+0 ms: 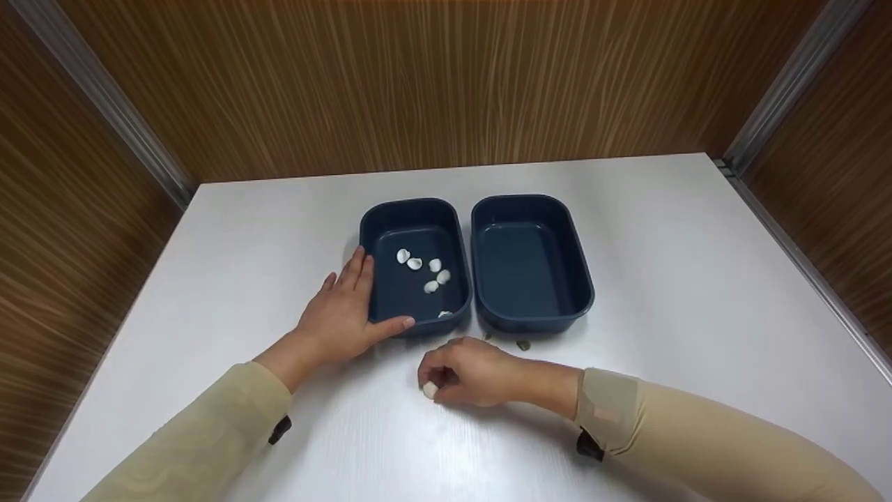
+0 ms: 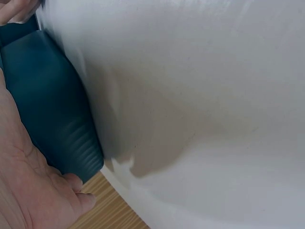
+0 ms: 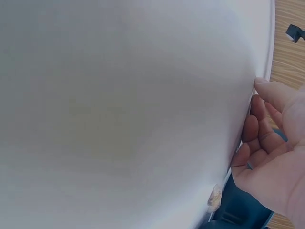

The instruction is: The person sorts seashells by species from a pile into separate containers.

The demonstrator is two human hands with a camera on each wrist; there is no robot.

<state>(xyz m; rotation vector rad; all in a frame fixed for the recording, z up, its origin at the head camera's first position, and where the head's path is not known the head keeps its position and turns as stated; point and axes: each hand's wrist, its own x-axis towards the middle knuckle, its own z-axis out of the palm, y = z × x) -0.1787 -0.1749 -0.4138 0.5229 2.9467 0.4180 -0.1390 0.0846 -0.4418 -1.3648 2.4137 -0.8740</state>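
Note:
My left hand [image 1: 338,317] rests against the left dark blue bin [image 1: 461,240], its straight fingers along the side and its thumb at the front rim. In the left wrist view, the palm and fingertips lie by the bin's ribbed outer wall [image 2: 57,95]. Several white seashells [image 1: 414,263] lie scattered inside that bin. In front of the bins, my right hand [image 1: 474,373] pinches a white seashell [image 1: 430,390] between thumb and fingers, low over the white table. The right wrist view shows the curled right hand [image 3: 271,138], with the shell hidden.
A second dark blue bin [image 1: 577,251] stands to the right of the first, with nothing inside. Just before it lies a small brown shell [image 1: 523,345], with a smaller dark piece [image 1: 488,336] to its left. Wood-grain panels [image 1: 446,84] enclose the white table [image 1: 655,279].

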